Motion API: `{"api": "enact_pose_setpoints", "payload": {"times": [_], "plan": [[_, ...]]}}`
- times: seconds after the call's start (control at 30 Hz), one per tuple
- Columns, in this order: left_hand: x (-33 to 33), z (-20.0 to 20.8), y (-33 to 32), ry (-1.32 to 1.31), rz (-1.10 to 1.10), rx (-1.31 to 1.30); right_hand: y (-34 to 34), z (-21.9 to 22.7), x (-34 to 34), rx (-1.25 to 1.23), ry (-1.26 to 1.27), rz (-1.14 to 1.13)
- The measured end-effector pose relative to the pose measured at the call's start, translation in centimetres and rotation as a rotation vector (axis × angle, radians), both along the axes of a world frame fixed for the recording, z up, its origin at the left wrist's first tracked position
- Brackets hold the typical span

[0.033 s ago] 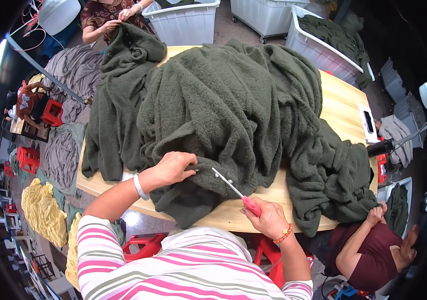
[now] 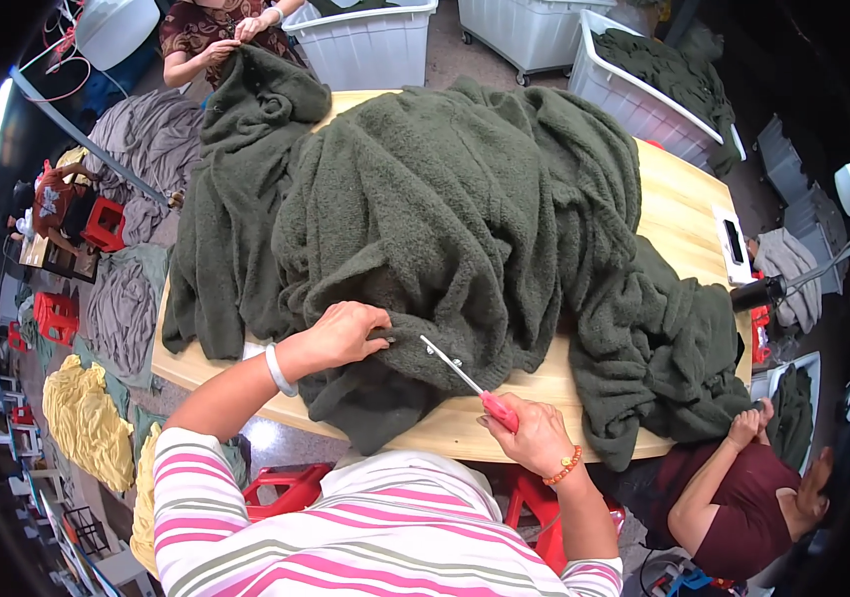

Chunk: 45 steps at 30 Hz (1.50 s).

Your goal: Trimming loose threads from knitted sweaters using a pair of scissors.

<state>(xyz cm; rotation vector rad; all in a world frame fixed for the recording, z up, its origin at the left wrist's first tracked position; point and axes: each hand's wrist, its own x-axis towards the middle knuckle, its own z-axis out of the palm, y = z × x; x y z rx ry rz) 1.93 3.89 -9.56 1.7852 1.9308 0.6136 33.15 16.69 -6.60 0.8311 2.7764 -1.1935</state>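
We pinch green cloth [image 2: 425,219] with our left hand [image 2: 348,334]; our right hand [image 2: 536,438] grips a pink-handled tool [image 2: 496,408] (by the bench's [image 2: 679,199] near edge).

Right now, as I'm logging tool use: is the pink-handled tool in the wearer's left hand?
No, the right hand holds the pink-handled tool, while the left hand pinches green fabric.

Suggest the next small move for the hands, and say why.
I'd probably have the left hand draw its fold of the dark green cloth a little tauter before the right hand works the pink-handled tool: the cloth lies bunched and rumpled around that fold, and the tool's metal tip sits close to the left hand's fingertips.
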Motion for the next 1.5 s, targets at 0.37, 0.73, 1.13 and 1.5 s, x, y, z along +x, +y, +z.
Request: {"api": "enact_pose_setpoints", "payload": {"times": [0.37, 0.73, 1.13, 1.5], "plan": [[0.6, 0.9, 0.5, -0.397, 0.008, -0.231, -0.9, 1.4, 0.4, 0.0, -0.198, 0.099], [3.8, -0.5, 1.1, -0.108, -0.025, -0.331, 0.0, -0.9, 3.5, -0.017, -0.199, -0.016], [6.8, -4.6, 0.1, 0.184, -0.046, -0.111, -0.4, -2.0, 6.8, -0.066, -0.189, -0.107], [6.5, 2.0, 0.8, -0.832, 0.089, -0.616, 0.1, -1.0, 8.7, -0.098, -0.048, -0.072]]}}
